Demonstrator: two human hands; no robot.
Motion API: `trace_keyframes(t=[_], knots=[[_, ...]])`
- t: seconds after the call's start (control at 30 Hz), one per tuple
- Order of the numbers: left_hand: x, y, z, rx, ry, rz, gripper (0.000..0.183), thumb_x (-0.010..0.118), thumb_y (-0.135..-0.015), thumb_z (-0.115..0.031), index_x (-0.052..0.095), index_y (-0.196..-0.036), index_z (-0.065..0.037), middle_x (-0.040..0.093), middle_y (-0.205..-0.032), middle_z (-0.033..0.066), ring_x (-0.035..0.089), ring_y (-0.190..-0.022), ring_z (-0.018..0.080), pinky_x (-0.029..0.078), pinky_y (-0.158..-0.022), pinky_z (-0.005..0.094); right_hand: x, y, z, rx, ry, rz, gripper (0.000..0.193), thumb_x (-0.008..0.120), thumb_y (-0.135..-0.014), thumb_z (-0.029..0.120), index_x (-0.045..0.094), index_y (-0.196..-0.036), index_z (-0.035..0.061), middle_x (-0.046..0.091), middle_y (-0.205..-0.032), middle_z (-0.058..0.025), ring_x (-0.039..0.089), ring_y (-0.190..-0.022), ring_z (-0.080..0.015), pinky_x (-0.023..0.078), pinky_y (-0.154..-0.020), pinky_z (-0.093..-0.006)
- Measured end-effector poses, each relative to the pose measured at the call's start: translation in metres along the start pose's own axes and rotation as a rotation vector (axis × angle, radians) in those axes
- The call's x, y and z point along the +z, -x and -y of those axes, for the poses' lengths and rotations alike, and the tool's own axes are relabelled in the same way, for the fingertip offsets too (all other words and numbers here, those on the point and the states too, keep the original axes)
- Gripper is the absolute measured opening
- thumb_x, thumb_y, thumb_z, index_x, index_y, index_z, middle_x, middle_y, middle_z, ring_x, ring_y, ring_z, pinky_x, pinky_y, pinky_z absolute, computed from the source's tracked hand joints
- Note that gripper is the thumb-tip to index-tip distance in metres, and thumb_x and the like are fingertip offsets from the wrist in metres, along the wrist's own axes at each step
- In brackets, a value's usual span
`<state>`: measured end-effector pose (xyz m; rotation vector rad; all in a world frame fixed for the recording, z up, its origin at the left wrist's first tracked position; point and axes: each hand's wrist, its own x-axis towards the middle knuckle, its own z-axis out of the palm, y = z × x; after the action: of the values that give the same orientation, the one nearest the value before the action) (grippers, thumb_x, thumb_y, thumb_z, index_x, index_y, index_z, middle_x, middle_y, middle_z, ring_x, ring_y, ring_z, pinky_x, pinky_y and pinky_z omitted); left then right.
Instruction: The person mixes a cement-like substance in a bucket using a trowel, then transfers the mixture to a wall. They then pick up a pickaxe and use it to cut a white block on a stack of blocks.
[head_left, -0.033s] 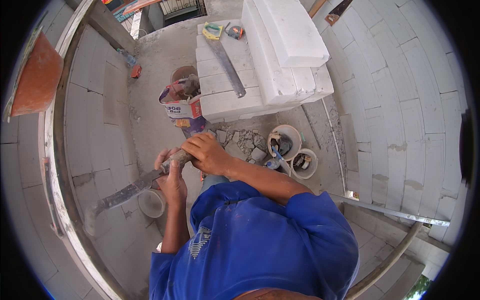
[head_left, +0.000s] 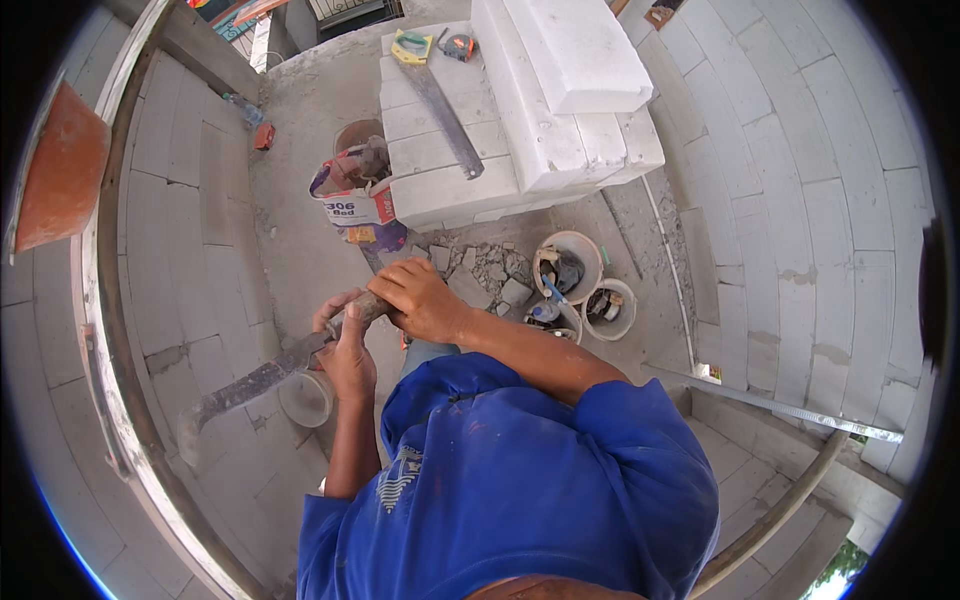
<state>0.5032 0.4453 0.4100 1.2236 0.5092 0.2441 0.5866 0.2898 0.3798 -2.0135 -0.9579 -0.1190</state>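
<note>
My left hand (head_left: 347, 352) and my right hand (head_left: 418, 298) are both closed around the wooden handle (head_left: 366, 308) of a long flat-bladed tool (head_left: 250, 385). The grey, mortar-crusted blade slants down to the left, and its tip lies against the white block wall (head_left: 190, 250) on my left. My right hand grips the handle's upper end. Just below it, my left hand holds where the handle meets the blade. A small white bucket (head_left: 305, 398) sits right under the blade. My blue shirt fills the lower middle of the view.
Stacked white blocks (head_left: 540, 130) stand ahead, with a hand saw (head_left: 442, 100) and a tape measure (head_left: 458, 45) on them. An open mortar bag (head_left: 355, 200), block rubble (head_left: 480, 265) and two buckets (head_left: 570, 262) (head_left: 610, 310) lie on the floor. A metal straightedge (head_left: 780, 405) crosses at the right.
</note>
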Motion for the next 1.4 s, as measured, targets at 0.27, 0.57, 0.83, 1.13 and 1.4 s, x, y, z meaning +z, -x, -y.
trace_keyframes(t=[0.27,0.57,0.83,1.13,1.4], knots=[[0.036,0.055,0.048,-0.208,-0.066,0.323,0.022,0.068,-0.093,-0.002,0.056,-0.111,-0.007,0.063,-0.125,0.0180,0.059,-0.126,0.0359,0.054,-0.101,0.0476,-0.038,0.145,-0.039,0.518,-0.761,0.036,0.052,0.077,-0.091,0.024,0.060,-0.135,0.0021,0.065,-0.120,-0.0119,0.064,-0.107,-0.0260,0.054,-0.089,-0.0372],[0.026,0.102,0.049,-0.320,-0.006,0.426,0.025,0.070,-0.087,0.002,0.058,-0.107,-0.007,0.065,-0.119,0.0178,0.056,-0.129,0.0417,0.043,-0.111,0.0574,-0.055,0.203,-0.037,0.938,-1.476,0.177,0.053,0.071,-0.097,0.019,0.053,-0.144,0.0008,0.067,-0.111,-0.0109,0.066,-0.095,-0.0163,0.060,-0.073,-0.0312],[0.030,0.123,0.056,-0.390,0.040,0.476,0.021,0.073,-0.086,-0.002,0.062,-0.102,-0.008,0.068,-0.118,0.0145,0.061,-0.123,0.0319,0.046,-0.107,0.0484,-0.076,0.183,-0.017,1.337,-0.980,0.139,0.033,0.059,-0.103,0.023,0.064,-0.128,0.0022,0.072,-0.085,-0.0090,0.067,-0.071,-0.0162,0.054,-0.065,-0.0287],[0.030,0.108,0.099,-0.455,0.081,0.203,0.025,0.074,-0.090,-0.008,0.061,-0.111,-0.012,0.067,-0.120,0.0097,0.065,-0.107,0.0184,0.057,-0.086,0.0366,-0.065,0.216,-0.071,0.491,0.178,-0.163,0.029,0.068,-0.096,0.018,0.068,-0.117,-0.0016,0.072,-0.104,-0.0210,0.070,-0.095,-0.0378,0.055,-0.087,-0.0385],[0.045,0.095,0.105,-0.463,0.017,0.164,0.035,0.077,-0.092,-0.018,0.059,-0.118,-0.004,0.067,-0.117,0.0127,0.069,-0.095,0.0191,0.059,-0.079,0.0350,-0.071,0.168,0.017,0.268,0.091,0.247,0.060,0.078,-0.084,0.024,0.057,-0.136,0.0013,0.069,-0.113,-0.0211,0.069,-0.101,-0.0367,0.055,-0.088,-0.0431]])
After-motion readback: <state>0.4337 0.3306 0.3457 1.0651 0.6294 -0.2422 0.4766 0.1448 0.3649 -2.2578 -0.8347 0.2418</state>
